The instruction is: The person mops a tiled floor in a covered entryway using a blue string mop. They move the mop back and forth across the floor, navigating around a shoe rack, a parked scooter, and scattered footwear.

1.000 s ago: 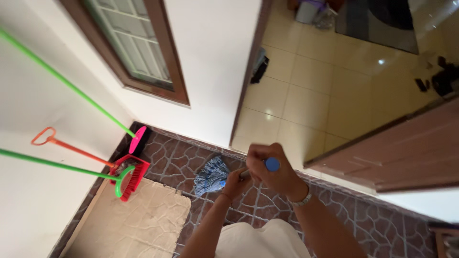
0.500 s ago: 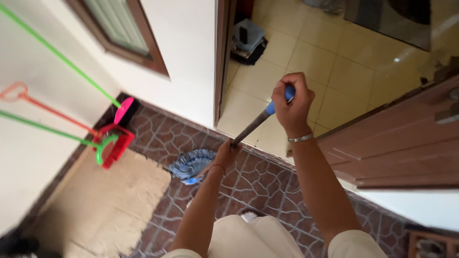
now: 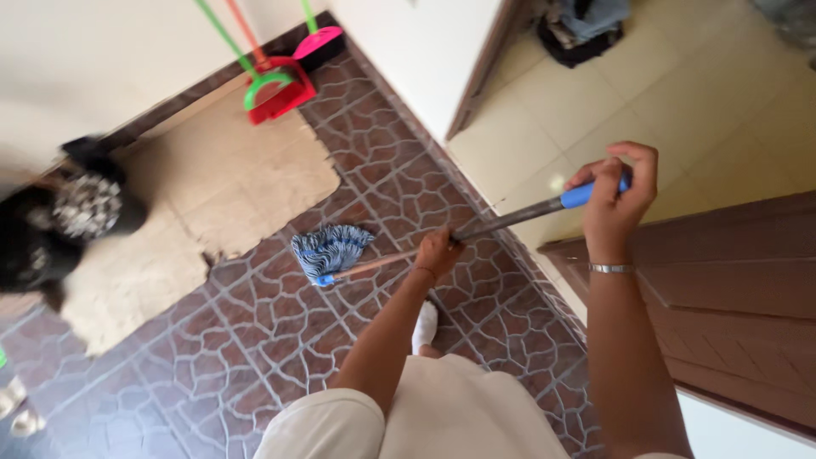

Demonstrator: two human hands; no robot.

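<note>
A dark blurred shape (image 3: 59,225) at the left edge, lying over the far end of the beige mat (image 3: 204,204), is too smeared to identify, and the handles of the red dustpan (image 3: 276,98) and pink broom head (image 3: 319,42) beyond the mat are cut off by the top of the frame. A bundle of dark and grey things (image 3: 582,25) on the cream tiles past the doorway is also half out of view. The mop (image 3: 331,251) lies with its blue-and-white string head on the brown patterned floor (image 3: 255,331), just off the near corner of the mat, its shaft slanting up and away from the mat toward the brown door (image 3: 731,297). The left hand (image 3: 438,251) is closed around the middle of the shaft, arm stretched forward, a thin band at the wrist. The right hand (image 3: 616,200) is raised higher, farther from the mat, fingers curled around the blue grip at the shaft's top end, a metal bracelet on the wrist. A white-socked foot (image 3: 423,327) shows below the left forearm.
</note>
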